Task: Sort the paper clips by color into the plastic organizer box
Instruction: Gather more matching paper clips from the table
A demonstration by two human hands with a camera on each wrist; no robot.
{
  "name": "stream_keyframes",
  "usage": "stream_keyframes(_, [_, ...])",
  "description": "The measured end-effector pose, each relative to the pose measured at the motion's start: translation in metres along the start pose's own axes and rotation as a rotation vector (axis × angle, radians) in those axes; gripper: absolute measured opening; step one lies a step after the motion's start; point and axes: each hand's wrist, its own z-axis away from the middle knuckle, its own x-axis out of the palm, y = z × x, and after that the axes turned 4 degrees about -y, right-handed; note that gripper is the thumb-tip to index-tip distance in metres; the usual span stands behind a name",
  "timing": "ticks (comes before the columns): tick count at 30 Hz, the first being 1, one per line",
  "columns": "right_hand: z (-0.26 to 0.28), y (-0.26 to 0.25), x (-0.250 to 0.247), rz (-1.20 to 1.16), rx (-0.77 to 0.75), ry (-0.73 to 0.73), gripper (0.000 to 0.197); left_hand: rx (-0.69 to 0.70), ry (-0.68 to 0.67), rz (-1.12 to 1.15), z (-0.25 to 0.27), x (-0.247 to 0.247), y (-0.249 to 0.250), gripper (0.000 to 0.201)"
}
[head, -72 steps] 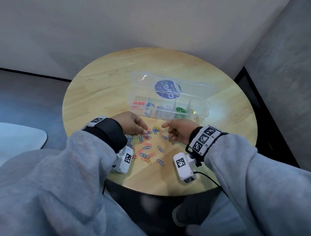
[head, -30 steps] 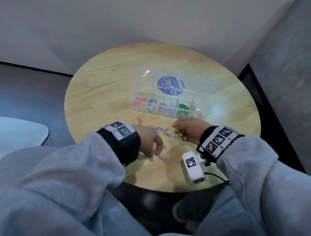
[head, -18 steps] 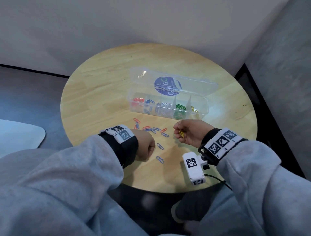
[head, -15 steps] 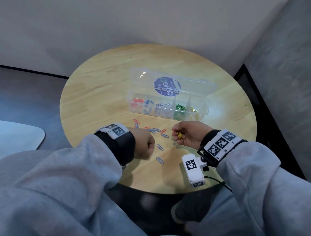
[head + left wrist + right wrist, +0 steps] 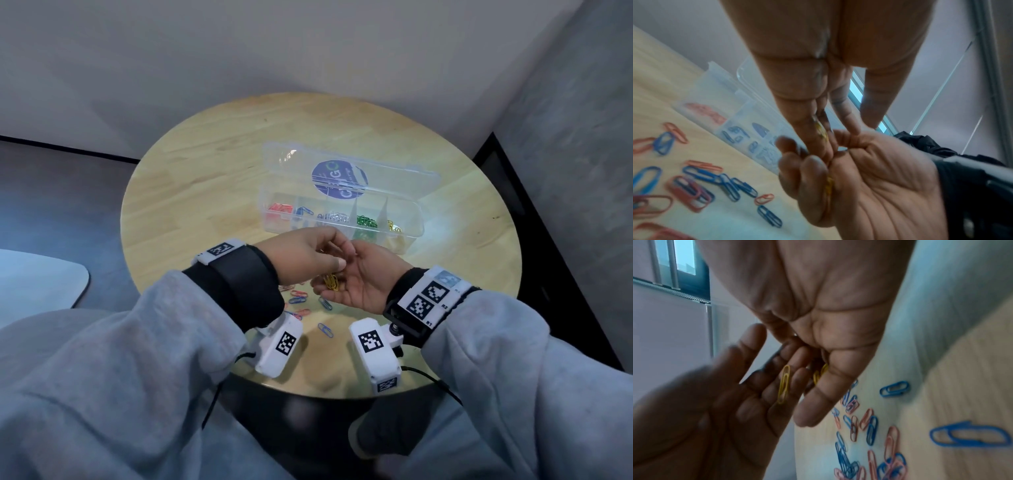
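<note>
Bearing yellow clips (image 5: 331, 281), right hand (image 5: 364, 286); left hand (image 5: 719, 402), wrist-view

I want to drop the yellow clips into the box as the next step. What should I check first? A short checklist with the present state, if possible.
1. Lid of the box open: ok.
2. Yellow section at its right end uncovered: ok.
3. Right hand holds the yellow clips: ok.
4. Left hand empty: not ok; one clip lies on its fingers.
5. No yellow among the loose clips on the table: cannot tell; the hands hide some.
</note>
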Motion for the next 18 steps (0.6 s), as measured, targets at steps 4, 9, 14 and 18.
stream_keyframes(4, [0.004, -0.002, -0.009, -0.056, -0.017, 0.051, 0.044, 0.004, 0.04, 0.062, 0.0, -0.014, -0.003, 0.041])
stream_keyframes(9, [0.013, -0.016, -0.02, -0.104, -0.25, 0.181, 0.022, -0.04, 0.17, 0.12, 0.004, -0.038, -0.008, 0.042])
stream_keyframes(14, [0.033, -0.052, -0.036, 0.019, -0.471, 0.45, 0.017, -0.268, 0.346, -0.14, 0.01, -0.07, -0.032, 0.026])
stream_keyframes(18, [0.028, -0.078, -0.051, 0.207, -0.462, 0.781, 0.018, -0.457, 0.317, -0.275, 0.012, -0.072, -0.043, 0.025])
